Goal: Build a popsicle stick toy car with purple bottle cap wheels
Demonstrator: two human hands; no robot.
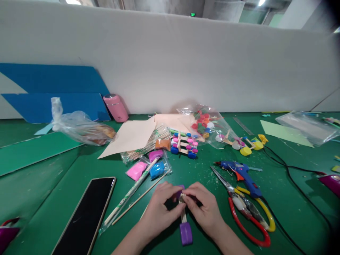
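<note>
My left hand (165, 204) and my right hand (202, 209) meet low in the middle, just above the green table. Both are closed, with thumbs and fingertips pinching the upper part of a small piece made of pale wooden sticks (183, 216). A purple block (186, 233), perhaps modelling clay, sits at its near end. Behind the fingertips shows another bit of purple (181, 190), partly hidden. The fingers cover just where the sticks are gripped. Left of my hands lie a thin wooden stick (140, 197) and a wrapped bundle of sticks (130, 193).
Scissors (249, 221) and a blue glue gun (240, 171) with its cable lie on the right. A phone (86, 216) is at left. Clay packets (157, 170), small wheeled models (184, 146), paper sheets (130, 136) and a pink bottle (116, 107) stand farther back, before a white partition (170, 63).
</note>
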